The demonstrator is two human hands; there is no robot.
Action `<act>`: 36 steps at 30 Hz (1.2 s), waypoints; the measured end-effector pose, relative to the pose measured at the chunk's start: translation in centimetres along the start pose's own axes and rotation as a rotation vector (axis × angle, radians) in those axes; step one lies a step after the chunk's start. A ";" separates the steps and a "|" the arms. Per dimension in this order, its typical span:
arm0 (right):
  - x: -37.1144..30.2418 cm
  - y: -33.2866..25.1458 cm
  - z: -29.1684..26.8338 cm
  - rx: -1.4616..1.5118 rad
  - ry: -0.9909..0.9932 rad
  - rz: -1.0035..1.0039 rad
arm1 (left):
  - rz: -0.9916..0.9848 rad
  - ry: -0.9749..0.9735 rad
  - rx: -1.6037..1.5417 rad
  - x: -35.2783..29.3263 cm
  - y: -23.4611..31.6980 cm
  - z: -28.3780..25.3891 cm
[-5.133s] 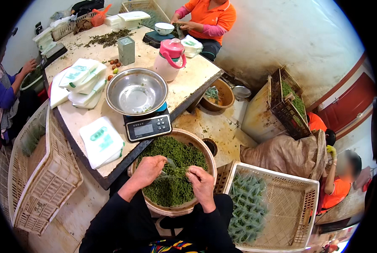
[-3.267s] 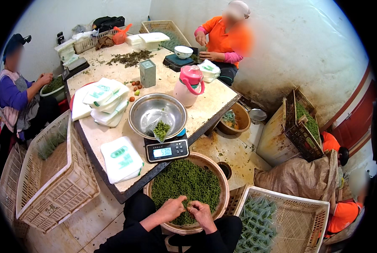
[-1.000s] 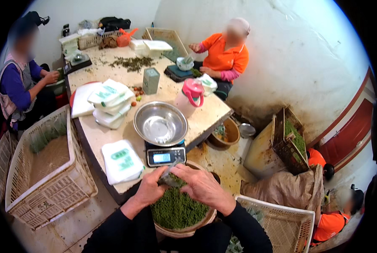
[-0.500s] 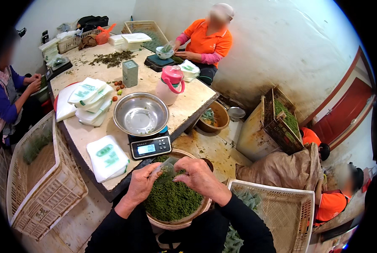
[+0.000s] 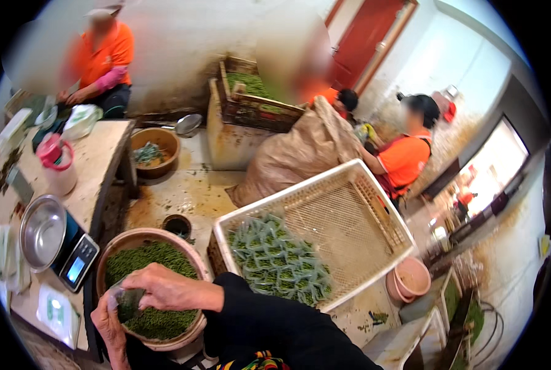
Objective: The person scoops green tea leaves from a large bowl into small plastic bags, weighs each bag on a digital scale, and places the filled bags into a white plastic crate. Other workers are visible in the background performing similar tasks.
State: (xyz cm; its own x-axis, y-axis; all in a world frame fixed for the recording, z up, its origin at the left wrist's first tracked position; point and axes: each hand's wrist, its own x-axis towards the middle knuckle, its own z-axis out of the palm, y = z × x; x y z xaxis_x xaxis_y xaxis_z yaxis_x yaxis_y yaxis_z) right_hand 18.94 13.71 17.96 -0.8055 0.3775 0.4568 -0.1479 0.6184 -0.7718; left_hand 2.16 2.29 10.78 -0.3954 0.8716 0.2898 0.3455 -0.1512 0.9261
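Leftmost, on the table [image 5: 96,163], a steel bowl [image 5: 43,233] sits on a digital scale [image 5: 78,265] at the right edge, with a stack of flat bags [image 5: 58,316] by the near right corner. Just past that corner, the person's left hand [image 5: 111,324] has thumb and fingers pinched on the left side of a clear bag [image 5: 127,303], which hangs over the left part of a round tub [image 5: 147,234] of green berries [image 5: 167,324]. Reaching across from the right, the right hand [image 5: 170,288] curls its fingers at the bag's upper right edge; whether they pinch the film or merely rest against it cannot be told, nor how full the bag is. Thin film like this probably slips and folds easily, so a firm left pinch, a widely spread mouth and a place well inside the tub's rim should serve best, letting strays drop back. Farther right, a white crate [image 5: 349,209] carries filled bags [image 5: 275,259] in rows along its left end.
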 end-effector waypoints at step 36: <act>-26.7 5.4 -21.4 -1.276 0.728 0.948 | 0.339 -0.557 0.202 6.3 6.0 24.5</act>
State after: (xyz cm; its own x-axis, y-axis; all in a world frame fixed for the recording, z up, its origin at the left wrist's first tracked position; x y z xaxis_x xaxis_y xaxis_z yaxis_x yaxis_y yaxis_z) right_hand 51.97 21.73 11.07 0.1138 0.8825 0.4564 0.9737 -0.0077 -0.2279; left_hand 22.65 18.29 12.25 0.2408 0.9094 0.3391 0.5462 -0.4158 0.7272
